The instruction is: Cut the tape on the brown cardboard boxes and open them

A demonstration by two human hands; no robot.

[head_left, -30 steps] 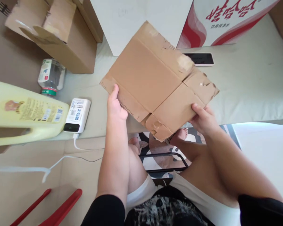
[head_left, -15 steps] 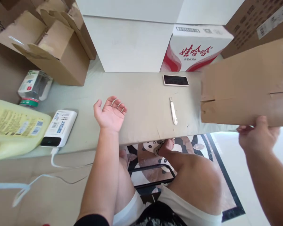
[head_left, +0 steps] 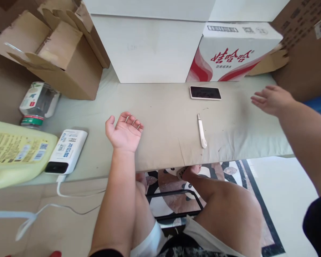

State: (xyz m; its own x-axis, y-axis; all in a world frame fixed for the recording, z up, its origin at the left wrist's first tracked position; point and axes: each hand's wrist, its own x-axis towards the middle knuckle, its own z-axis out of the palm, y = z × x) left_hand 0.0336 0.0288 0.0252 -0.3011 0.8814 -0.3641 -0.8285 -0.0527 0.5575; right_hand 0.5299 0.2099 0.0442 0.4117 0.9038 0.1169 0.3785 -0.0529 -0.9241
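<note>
My left hand [head_left: 125, 131] rests palm up near the table's front edge, fingers loosely curled apart, holding nothing. Over the right part of the table, my right hand [head_left: 273, 99] reaches out with its fingers stretched and nothing in them. Between the hands lies a white utility knife [head_left: 202, 131], pointing away from me. Behind it is a phone [head_left: 205, 93] with a dark screen, lying flat in a light case. A white-and-red carton [head_left: 230, 57] stands behind the phone.
White boxes [head_left: 152, 50] are stacked at the back. Open cardboard boxes [head_left: 80, 67] stand at back left, near a clear plastic bottle [head_left: 39, 101]. A yellow jug [head_left: 18, 153] and a cabled power bank [head_left: 66, 151] lie at left. A brown carton [head_left: 302, 60] is at right.
My right hand has let go of the flat cardboard piece, which is out of view, and has moved inward over the table. My left hand has hardly moved. The view has shifted slightly.
</note>
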